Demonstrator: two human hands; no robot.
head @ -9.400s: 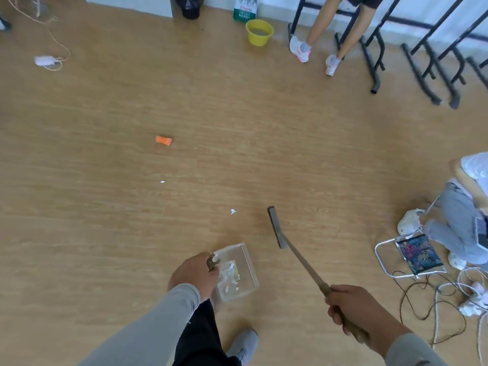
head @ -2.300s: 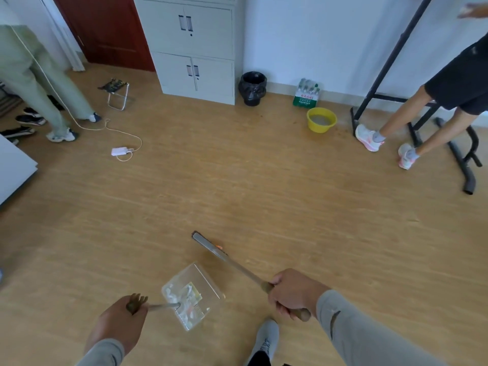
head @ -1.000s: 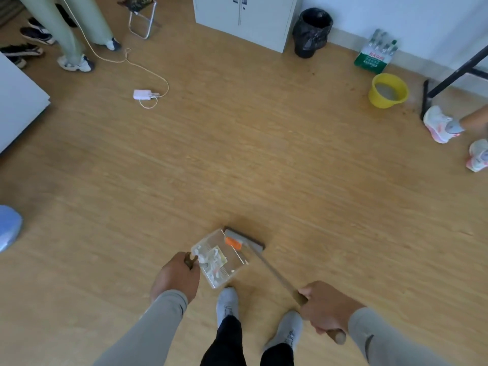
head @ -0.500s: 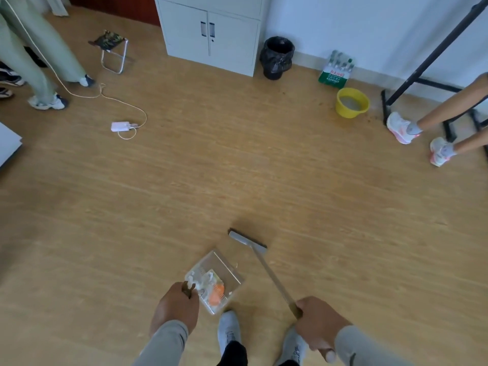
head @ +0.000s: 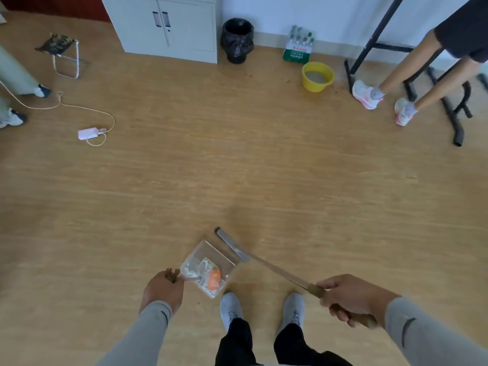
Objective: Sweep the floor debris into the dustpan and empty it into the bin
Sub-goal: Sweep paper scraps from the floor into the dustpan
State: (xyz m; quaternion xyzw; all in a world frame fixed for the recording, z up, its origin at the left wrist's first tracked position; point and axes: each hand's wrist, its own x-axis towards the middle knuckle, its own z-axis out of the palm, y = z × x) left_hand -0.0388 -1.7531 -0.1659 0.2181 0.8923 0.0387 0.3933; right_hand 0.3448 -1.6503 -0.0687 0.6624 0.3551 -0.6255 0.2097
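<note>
My left hand (head: 162,290) grips the handle of a clear dustpan (head: 204,256), held just in front of my feet. White scraps (head: 194,270) and an orange piece (head: 214,278) lie inside it. My right hand (head: 352,299) grips the wooden handle of a slim broom (head: 264,265), whose grey head (head: 231,244) lies right beside the dustpan's far edge. The bin (head: 237,39), lined with a black bag, stands by the wall next to a white cabinet, far ahead.
A yellow bucket (head: 317,76) and a pack of bottles (head: 298,47) sit right of the bin. A person's legs (head: 412,75) and a black rack (head: 449,112) are at the right. A white charger with cord (head: 88,133), a folding stool (head: 62,52) and another person's legs are at the left.
The orange piece went from the floor into the dustpan. My view has tilted up toward the bin. The broom head has come close beside the dustpan's edge.
</note>
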